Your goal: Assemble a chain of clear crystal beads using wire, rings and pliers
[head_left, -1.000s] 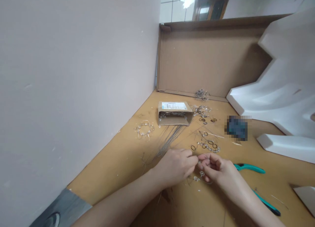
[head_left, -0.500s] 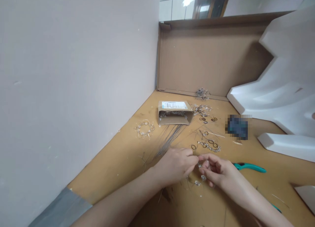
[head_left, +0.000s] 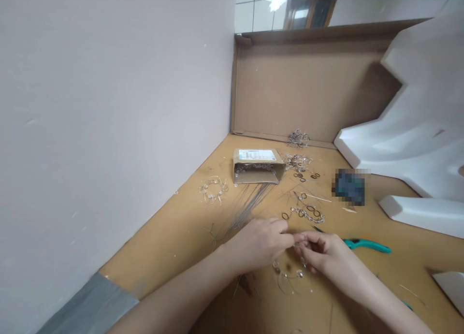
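Note:
My left hand (head_left: 259,242) and my right hand (head_left: 321,249) meet fingertip to fingertip low over the brown cardboard surface (head_left: 174,237). Both pinch a thin wire strung with clear beads (head_left: 288,273), whose loop hangs down under the fingers and touches the surface. Just beyond the hands lies a short chain of dark rings and beads (head_left: 308,212). A bundle of straight wires (head_left: 250,206) runs from my left hand toward a small cardboard box (head_left: 257,166).
Teal-handled pliers (head_left: 366,246) lie right of my right hand. A finished bead-and-wire ring (head_left: 213,189) rests at the left near the white wall (head_left: 108,107). Bead piles (head_left: 297,138) sit by the upright cardboard panel (head_left: 308,87). White foam blocks (head_left: 409,145) fill the right side.
The beaded wire loop has dropped lower and spread out beneath my fingers. Both hands stayed pinched together, shifting only slightly.

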Motion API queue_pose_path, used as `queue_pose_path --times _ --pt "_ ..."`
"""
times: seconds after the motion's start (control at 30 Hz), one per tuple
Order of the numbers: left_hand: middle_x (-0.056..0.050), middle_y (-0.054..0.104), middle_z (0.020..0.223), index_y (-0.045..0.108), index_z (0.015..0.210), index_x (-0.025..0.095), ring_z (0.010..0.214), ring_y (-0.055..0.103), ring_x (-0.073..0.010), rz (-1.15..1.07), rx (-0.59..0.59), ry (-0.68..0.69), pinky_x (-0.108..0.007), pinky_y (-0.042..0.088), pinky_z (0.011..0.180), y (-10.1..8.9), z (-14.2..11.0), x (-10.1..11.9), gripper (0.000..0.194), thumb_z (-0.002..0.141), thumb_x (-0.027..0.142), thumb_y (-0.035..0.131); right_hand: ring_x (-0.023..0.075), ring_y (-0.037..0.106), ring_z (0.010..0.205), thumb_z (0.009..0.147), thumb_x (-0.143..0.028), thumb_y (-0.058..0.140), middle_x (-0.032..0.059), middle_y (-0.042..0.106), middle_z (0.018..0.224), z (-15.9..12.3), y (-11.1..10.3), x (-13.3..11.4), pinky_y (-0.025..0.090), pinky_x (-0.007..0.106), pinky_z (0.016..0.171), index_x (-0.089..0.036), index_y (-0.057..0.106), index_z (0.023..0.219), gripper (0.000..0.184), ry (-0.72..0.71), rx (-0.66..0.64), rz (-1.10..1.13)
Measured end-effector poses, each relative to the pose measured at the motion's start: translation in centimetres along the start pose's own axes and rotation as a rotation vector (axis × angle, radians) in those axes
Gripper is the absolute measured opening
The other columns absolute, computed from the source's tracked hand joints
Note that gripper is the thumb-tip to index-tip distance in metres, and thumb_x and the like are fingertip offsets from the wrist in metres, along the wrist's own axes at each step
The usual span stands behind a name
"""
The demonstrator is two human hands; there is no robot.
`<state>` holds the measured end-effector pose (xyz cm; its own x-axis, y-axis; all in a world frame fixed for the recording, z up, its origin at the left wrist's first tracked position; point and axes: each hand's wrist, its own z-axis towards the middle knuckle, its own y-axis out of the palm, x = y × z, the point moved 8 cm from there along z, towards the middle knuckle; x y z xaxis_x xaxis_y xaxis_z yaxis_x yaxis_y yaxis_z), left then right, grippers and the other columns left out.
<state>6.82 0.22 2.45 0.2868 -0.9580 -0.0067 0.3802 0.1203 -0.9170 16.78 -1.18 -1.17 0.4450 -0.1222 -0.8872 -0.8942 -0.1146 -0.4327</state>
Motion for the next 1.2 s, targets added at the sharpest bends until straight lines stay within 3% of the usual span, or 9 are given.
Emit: queue_pose_path --times 0.17,0.37,0.53,0.6,0.7,0.77,1.0,1.2 --pt "0.001 0.055 0.073 0.057 0.078 0.018 0.067 0.05 -0.0105 -0.186 -0.031 -0.101 -0.023 0.034 0.059 0.4 0.0 -1.2 0.022 0.089 0.02 0.038 0.0096 0.037 0.049 0.076 -0.035 0.052 -0.0037 0.047 0.058 0.1 0.0 0.7 0.034 0.024 0.048 -0.017 0.067 0.09 0.027 0.042 -0.004 0.037" --pt "0.001 0.06 0.073 0.061 0.078 0.018 0.069 0.052 -0.0102 -0.395 -0.02 -0.163 -0.021 0.035 0.061 0.1 0.0 -1.9 0.018 0.084 0.018 0.044 0.0105 0.034 0.05 0.077 -0.039 0.051 -0.0047 0.043 0.055 -0.3 -0.3 -0.3 0.029 0.024 0.047 -0.018 0.068 0.087 0.029 0.026 -0.005 -0.085" --pt "0.004 0.056 0.063 0.061 0.079 0.017 0.058 0.048 -0.0067 -0.811 -0.048 -0.451 -0.017 0.037 0.055 1.0 -0.4 -3.6 0.015 0.083 0.02 0.048 0.0097 0.036 0.047 0.074 -0.037 0.052 -0.0051 0.046 0.056 -0.2 -0.2 0.0 0.033 0.024 0.047 -0.019 0.067 0.086 0.026 0.051 0.01 -0.043" --pt "0.003 0.055 0.068 0.061 0.075 0.016 0.056 0.046 -0.0056 -0.909 -0.006 -0.54 -0.016 0.037 0.053 1.1 -0.6 -4.3 0.012 0.081 0.021 0.053 0.0089 0.034 0.044 0.071 -0.034 0.054 -0.0057 0.045 0.055 -0.1 -0.3 0.4 0.033 0.023 0.044 -0.019 0.067 0.085 0.024 0.063 0.038 -0.043" --pt "0.001 0.053 0.081 0.061 0.07 0.015 0.059 0.046 -0.0048 -0.874 0.1 -0.52 -0.017 0.039 0.057 0.2 -0.5 -4.7 0.009 0.076 0.021 0.059 0.0085 0.036 0.043 0.07 -0.031 0.054 -0.0057 0.045 0.055 0.0 -0.5 0.6 0.035 0.023 0.044 -0.018 0.067 0.084 0.023 0.056 0.083 -0.076" --pt "0.002 0.052 0.077 0.062 0.07 0.016 0.061 0.047 -0.0055 -0.818 0.118 -0.479 -0.018 0.039 0.059 -0.3 -0.3 -4.5 0.008 0.076 0.02 0.059 0.009 0.039 0.043 0.071 -0.031 0.053 -0.0047 0.047 0.056 -0.1 -0.8 0.4 0.038 0.024 0.045 -0.019 0.067 0.085 0.024 0.048 0.112 -0.108" --pt "0.005 0.051 0.056 0.059 0.074 0.015 0.048 0.049 -0.0062 -1.04 -0.045 -0.625 -0.017 0.039 0.05 1.1 -1.1 -4.4 0.014 0.08 0.027 0.054 0.0129 0.049 0.043 0.072 -0.028 0.051 -0.0018 0.054 0.052 -0.5 -1.3 -1.5 0.041 0.025 0.046 -0.02 0.069 0.079 0.022 -0.102 0.218 -0.291" --pt "0.004 0.056 0.065 0.061 0.075 0.017 0.06 0.051 -0.0069 -0.754 -0.034 -0.419 -0.018 0.039 0.06 -0.5 -0.6 -4.1 0.011 0.081 0.02 0.052 0.0132 0.05 0.04 0.074 -0.029 0.049 -0.0022 0.053 0.05 -0.7 -1.4 -1.2 0.041 0.025 0.043 -0.022 0.068 0.079 0.022 -0.112 0.247 -0.314"
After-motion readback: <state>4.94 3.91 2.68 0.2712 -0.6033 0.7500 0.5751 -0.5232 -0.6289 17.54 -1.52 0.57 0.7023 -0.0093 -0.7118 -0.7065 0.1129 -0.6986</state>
